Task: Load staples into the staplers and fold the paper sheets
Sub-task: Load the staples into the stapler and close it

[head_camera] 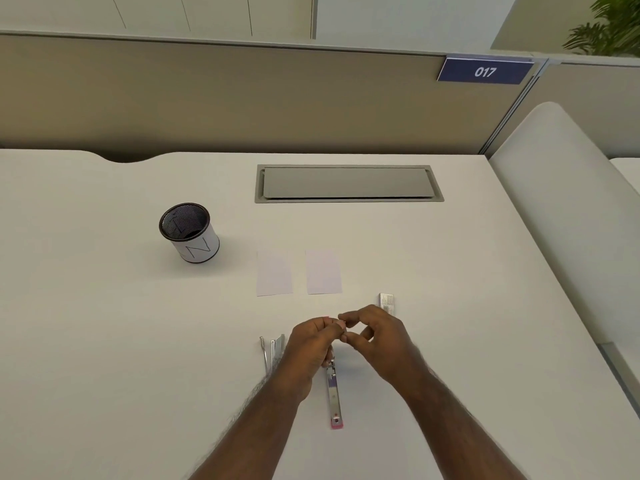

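The left hand (313, 344) and the right hand (375, 336) are being held together just above the table (104, 341), near the middle of its near edge. The left hand's fingers are being curled round the lifted pink top of an opened pink stapler (334, 393), whose metal base is lying flat on the table and pointing toward the near edge. The right hand's thumb and forefinger are being pinched at that top; whether a staple strip is being held there cannot be told.

A second stapler (272, 351), silver and also opened, is lying just left of the left wrist. A small staple box (387, 301) is resting just beyond the right hand. Farther toward the far edge, two paper sheets (299, 272) are lying flat side by side, apart and not yet folded. A mesh pen cup (189, 232) is standing well to the left, and a cable hatch (349, 183) is set into the table near the far edge.

Loading of the pink stapler is judged to be under way; whether the silver one has been loaded cannot be told, and both folds are being left for later.
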{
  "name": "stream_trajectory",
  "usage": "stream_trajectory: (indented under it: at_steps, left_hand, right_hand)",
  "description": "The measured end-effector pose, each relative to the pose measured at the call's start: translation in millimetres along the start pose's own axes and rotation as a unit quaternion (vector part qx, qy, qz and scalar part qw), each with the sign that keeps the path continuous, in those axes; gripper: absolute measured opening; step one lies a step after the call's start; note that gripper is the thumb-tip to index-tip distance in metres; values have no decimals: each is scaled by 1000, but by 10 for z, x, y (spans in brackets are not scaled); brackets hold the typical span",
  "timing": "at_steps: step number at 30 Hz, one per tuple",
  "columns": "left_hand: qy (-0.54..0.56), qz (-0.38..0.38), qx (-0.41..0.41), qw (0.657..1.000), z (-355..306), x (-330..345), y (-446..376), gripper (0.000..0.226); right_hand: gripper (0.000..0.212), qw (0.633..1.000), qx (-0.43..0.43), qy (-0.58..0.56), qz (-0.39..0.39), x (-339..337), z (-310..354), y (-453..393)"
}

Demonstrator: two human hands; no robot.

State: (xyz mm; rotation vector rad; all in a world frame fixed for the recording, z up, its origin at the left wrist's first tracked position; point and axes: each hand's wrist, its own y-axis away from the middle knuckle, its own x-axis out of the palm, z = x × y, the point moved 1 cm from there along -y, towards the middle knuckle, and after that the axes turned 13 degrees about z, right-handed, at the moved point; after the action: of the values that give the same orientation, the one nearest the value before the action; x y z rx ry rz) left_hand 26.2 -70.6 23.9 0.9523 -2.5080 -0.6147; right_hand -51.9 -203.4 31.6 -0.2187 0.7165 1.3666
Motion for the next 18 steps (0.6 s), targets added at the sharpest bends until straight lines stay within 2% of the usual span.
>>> stream_trajectory:
  at_steps: [4, 9, 13, 18]
  left_hand:
    - [9, 8, -13, 1000, 23, -66, 58, 19]
    - [1, -14, -42, 999, 57, -61, 72, 24]
    - [3, -17, -43, 999, 52, -74, 74, 23]
    - [50, -2, -51, 997, 92, -121, 80, 20]
  right_hand:
    - [27, 1000, -13, 17, 4, 61, 19, 18]
    - [42, 999, -8, 36, 2, 164, 57, 65]
    - [27, 999, 13, 49, -10, 195, 70, 74]
    - [23, 998, 33, 51, 7, 208, 86, 77]
